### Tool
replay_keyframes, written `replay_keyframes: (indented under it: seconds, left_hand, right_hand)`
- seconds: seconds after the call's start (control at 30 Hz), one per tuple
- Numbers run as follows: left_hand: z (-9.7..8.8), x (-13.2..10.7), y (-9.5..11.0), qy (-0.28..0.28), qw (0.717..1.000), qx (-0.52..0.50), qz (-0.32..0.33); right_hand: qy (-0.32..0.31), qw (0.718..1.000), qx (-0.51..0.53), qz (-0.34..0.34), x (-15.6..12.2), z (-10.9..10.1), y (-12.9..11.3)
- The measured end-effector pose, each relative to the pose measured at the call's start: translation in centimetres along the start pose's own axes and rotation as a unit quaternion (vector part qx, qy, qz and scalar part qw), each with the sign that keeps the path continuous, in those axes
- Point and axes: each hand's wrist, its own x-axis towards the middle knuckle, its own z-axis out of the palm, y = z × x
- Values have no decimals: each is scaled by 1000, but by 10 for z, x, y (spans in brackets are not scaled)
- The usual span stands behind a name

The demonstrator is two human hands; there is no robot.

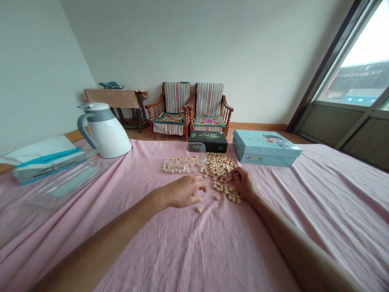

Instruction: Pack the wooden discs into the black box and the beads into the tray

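Observation:
A heap of small beige rounded pieces [217, 163] lies on the pink cloth, with a smaller cluster [234, 194] in front of it. My left hand [187, 190] hovers over the cloth left of the heap, its fingers apart and nothing visible in them. Close below its fingertips sits one loose piece [199, 209]. At the heap's right edge, my right hand [245, 183] has its fingers curled inward among the pieces; what they hold is hidden. Behind my left hand, a clear plastic container [158, 152] holds several more pieces, and its clear lid stands up at the back.
A black box [209, 141] and a light blue box [264, 150] stand behind the heap. On the left are a white jug [111, 136], a tissue packet [50, 164] and a clear plastic tray [73, 180]. Two chairs [194, 107] stand beyond the table.

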Motion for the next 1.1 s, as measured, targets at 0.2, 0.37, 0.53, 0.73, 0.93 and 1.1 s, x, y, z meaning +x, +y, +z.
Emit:
replay_keyframes:
  seconds: [0.2, 0.37, 0.53, 0.73, 0.93, 1.1]
  left_hand:
    - [25, -12, 11, -77, 996, -47, 14]
    - [18, 1, 4, 3, 1000, -21, 9]
    - [-11, 23, -14, 299, 949, 12, -97]
    - [3, 5, -7, 305, 948, 45, -79]
    - [48, -41, -1, 191, 974, 19, -122]
    - [47, -47, -14, 228, 965, 54, -119]
  right_hand:
    - [-8, 1000, 2, 0, 0, 1, 3]
    - [-5, 1000, -1, 0, 0, 2, 2]
    - [-10, 1000, -5, 7, 0, -2, -5]
    - [9, 1000, -14, 24, -1, -5, -11]
    - [27, 999, -26, -2, -3, -4, -10]
    - [12, 998, -31, -57, 7, 0, -25]
